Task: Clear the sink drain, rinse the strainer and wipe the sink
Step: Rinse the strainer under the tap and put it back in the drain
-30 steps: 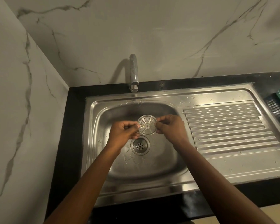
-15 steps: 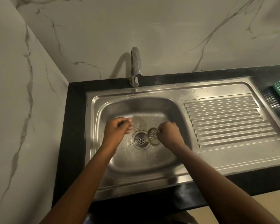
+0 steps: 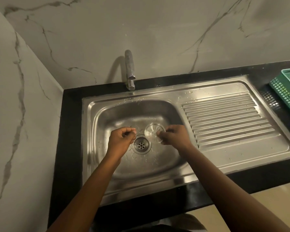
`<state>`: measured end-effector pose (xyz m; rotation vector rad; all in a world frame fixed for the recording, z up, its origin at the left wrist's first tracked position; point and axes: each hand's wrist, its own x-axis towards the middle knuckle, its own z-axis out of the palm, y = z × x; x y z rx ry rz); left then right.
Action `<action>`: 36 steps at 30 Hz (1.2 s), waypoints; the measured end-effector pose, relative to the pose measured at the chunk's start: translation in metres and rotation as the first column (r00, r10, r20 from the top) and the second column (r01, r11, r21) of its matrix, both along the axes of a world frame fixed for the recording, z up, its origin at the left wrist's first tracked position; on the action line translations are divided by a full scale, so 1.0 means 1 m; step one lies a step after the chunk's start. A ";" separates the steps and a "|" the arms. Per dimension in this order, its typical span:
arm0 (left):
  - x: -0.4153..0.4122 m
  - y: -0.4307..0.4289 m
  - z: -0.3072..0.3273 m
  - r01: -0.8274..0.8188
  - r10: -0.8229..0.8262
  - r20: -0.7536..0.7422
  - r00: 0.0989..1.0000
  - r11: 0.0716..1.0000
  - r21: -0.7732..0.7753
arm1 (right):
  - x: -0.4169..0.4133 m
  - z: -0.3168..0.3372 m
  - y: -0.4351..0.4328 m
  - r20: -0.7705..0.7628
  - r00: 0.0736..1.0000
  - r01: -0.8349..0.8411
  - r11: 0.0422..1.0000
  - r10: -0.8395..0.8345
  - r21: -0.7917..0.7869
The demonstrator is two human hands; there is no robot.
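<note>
A round metal strainer is held tilted above the stainless sink basin, pinched at its right edge by my right hand. It hovers just up and right of the open drain, which shows a ring of small holes. My left hand is curled into a loose fist left of the drain, fingers closed, with nothing visible in it. Water drops lie on the basin floor around the drain.
A chrome tap stands behind the basin, not running. The ribbed draining board fills the right half of the sink unit. A green plastic basket sits on the black counter at far right. Marble walls close the left and back.
One second ago both hands held the strainer. My left hand let go and closed; my right hand dipped the strainer toward the drain, then raised it, tilting it flatter.
</note>
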<state>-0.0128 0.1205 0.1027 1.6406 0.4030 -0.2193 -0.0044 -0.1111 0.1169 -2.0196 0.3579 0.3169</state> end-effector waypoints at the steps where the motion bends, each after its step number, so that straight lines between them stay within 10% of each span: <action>1: -0.003 -0.004 0.000 0.006 -0.006 -0.005 1.000 1.000 0.001 | -0.002 -0.002 -0.003 0.014 0.998 -0.063 0.988 0.065 -0.140; 4: -0.014 -0.021 0.000 0.028 -0.028 -0.018 0.999 0.999 0.020 | -0.012 0.001 -0.016 0.073 0.994 -0.056 0.958 0.080 -0.280; 11: -0.033 -0.080 0.010 0.009 -0.009 -0.010 1.000 1.000 -0.007 | -0.032 0.022 -0.067 -0.049 0.978 0.208 0.910 -0.204 0.359; 18: -0.055 -0.151 0.032 -0.015 0.016 0.039 0.999 0.999 -0.032 | -0.064 0.041 -0.128 -0.052 0.979 0.197 0.846 -0.197 0.495; 36: -0.111 -0.149 0.010 -0.235 0.243 0.047 0.969 0.963 -0.132 | -0.059 0.018 -0.118 0.081 0.980 -0.196 0.955 0.182 0.224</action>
